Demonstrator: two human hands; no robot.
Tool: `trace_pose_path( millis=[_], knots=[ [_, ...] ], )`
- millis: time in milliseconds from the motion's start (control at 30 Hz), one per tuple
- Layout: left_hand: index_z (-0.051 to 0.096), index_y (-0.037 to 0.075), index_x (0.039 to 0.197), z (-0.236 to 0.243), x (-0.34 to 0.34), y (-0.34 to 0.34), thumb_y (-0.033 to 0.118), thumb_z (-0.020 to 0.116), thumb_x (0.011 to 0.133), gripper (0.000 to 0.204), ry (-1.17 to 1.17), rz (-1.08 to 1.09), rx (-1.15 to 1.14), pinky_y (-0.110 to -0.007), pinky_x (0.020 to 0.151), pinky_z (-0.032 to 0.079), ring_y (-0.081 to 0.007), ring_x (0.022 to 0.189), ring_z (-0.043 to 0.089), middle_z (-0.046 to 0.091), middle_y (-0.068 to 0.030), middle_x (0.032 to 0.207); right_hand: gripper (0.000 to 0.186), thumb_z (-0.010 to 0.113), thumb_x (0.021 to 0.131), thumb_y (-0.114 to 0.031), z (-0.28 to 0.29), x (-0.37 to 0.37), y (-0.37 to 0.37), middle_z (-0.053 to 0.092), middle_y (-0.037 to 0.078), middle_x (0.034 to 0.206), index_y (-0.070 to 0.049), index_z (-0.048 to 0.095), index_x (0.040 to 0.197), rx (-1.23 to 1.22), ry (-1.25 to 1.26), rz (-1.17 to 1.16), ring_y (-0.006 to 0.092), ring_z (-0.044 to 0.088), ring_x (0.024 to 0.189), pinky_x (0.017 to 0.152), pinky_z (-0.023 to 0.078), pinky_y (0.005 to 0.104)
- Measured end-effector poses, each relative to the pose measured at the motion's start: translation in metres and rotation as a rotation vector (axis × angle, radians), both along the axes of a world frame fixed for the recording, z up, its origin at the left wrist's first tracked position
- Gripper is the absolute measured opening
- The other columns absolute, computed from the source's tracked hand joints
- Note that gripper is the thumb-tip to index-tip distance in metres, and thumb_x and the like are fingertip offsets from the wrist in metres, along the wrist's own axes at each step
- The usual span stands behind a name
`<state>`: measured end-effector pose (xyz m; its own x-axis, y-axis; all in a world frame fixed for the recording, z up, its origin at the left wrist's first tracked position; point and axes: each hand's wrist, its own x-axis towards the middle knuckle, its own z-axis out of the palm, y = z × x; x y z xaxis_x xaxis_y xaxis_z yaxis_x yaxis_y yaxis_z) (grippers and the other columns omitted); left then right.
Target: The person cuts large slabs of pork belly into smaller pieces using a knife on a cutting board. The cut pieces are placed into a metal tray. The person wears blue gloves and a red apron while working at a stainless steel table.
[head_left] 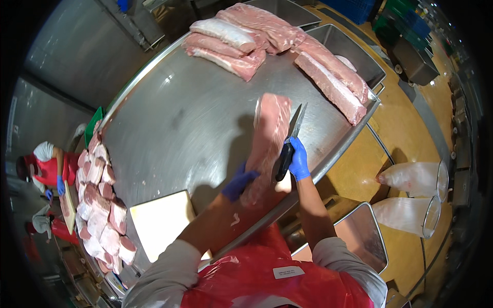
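1. Far left of the frame: another person in a red apron (49, 172) works apart from this table. A row of cut meat chunks (100, 205) lines the table's left edge, with a pale cutting board (159, 223) just right of it.
2. Left hand (239, 182), blue-gloved, is curled closed on the near end of the long pork loin (269, 138), lifting it off the steel table (195, 118).
3. The pork loin sits at centre frame. Its long axis runs from the left hand up and away toward the upper frame, tilted slightly right.
4. Right hand (299, 160), also gloved, is wrapped fully round the black handle of a knife (290, 141). The blade points up, along the loin's right flank, touching or just beside it. The right hand is nearer the loin's middle.
5. Open steel lies left of and above the loin. The table's edge passes close behind the right hand.
6. Upper frame: whole loins (241, 43) are stacked, more lying to the right (334, 82).
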<state>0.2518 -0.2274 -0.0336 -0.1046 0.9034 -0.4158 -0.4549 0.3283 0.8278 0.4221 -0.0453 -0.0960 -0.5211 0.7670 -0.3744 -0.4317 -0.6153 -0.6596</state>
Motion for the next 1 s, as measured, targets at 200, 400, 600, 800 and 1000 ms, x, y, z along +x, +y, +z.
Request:
trace_pose_path(
  millis=[200,400,600,800,1000],
  knots=[
    [0.051,0.003,0.144,0.026,0.001,-0.222,0.026,0.073,0.087,0.065,-0.212,0.080,-0.114,-0.035,0.103,0.046,-0.0182,0.117,0.057,0.061,-0.0080,0.131,0.015,0.058,0.100,-0.018,0.060,-0.028,-0.151,0.063,0.000,0.091,-0.007,0.066,0.106,-0.006,-0.088,0.050,0.0119,0.058,0.086,0.083,0.048,0.0274],
    [0.050,0.006,0.144,0.069,-0.055,-0.394,0.033,0.068,0.093,0.061,0.167,0.228,-0.024,-0.041,0.097,0.051,-0.0266,0.112,0.064,0.064,-0.0139,0.128,0.021,0.059,0.101,-0.021,0.155,-0.135,-0.322,0.060,0.000,0.091,-0.007,0.060,0.117,0.123,-0.082,0.394,0.0117,0.056,0.075,0.068,0.050,0.0280],
    [0.041,0.006,0.148,0.009,-0.090,-0.638,0.066,0.044,0.100,0.077,-0.641,0.591,0.223,-0.055,0.102,0.052,-0.0397,0.112,0.067,0.062,-0.0250,0.132,0.017,0.051,0.106,-0.019,0.180,-0.174,-0.425,0.060,0.006,0.081,-0.003,0.052,0.111,0.595,-0.250,0.676,0.0145,0.061,0.065,0.057,0.052,0.0308],
    [0.057,0.010,0.142,0.055,-0.049,-0.817,0.041,0.052,0.104,0.049,-0.038,1.340,-0.039,-0.028,0.078,0.054,-0.0175,0.093,0.069,0.071,-0.0085,0.112,0.016,0.048,0.106,-0.018,0.080,-0.071,-0.445,0.055,0.011,0.067,-0.003,0.045,0.104,1.158,-0.925,0.883,0.0223,0.057,0.053,0.048,0.047,0.0376],
    [0.070,0.008,0.128,-0.013,-0.034,-0.850,0.017,0.062,0.101,0.030,0.401,1.526,-0.376,-0.019,0.079,0.047,-0.0097,0.092,0.063,0.071,-0.0024,0.106,0.018,0.048,0.104,-0.017,0.105,-0.097,-0.505,0.062,0.032,0.079,0.000,0.043,0.106,1.595,-0.865,0.978,0.0539,0.060,0.076,0.067,0.047,0.0574]
  ],
)
